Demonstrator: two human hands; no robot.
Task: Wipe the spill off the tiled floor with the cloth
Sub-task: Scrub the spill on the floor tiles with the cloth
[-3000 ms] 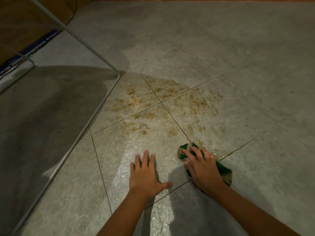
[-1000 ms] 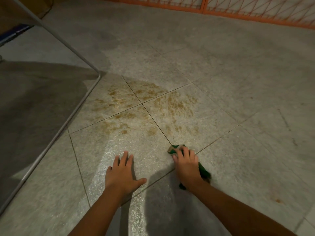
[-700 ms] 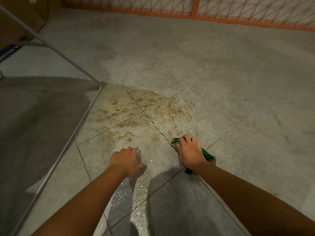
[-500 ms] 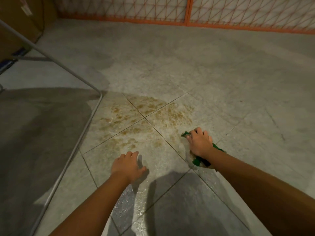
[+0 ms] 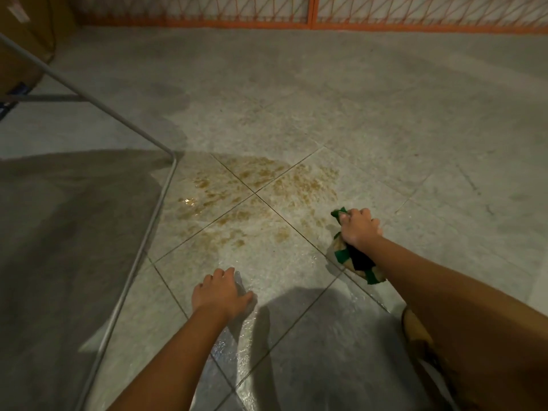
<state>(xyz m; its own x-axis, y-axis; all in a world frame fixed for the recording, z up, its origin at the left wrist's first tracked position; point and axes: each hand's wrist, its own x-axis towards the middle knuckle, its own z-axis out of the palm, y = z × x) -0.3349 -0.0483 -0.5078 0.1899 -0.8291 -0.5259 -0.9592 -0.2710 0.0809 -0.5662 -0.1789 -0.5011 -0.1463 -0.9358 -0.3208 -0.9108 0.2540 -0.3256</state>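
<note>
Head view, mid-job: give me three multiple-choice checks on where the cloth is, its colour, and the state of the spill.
1. Where is the cloth?
A. under the right hand, at the spill's right edge
B. under the left hand
C. against the orange fence

2. What is the cloth's main colour?
A. red
B. green
C. blue

3. What state is the spill in?
A. gone
B. hidden under a mat
C. brown patches remain across the tile joints

A: the right hand grips it while the left hand rests bare on the floor.
B: green shows around the fingers.
C: stains lie left of the cloth.
</note>
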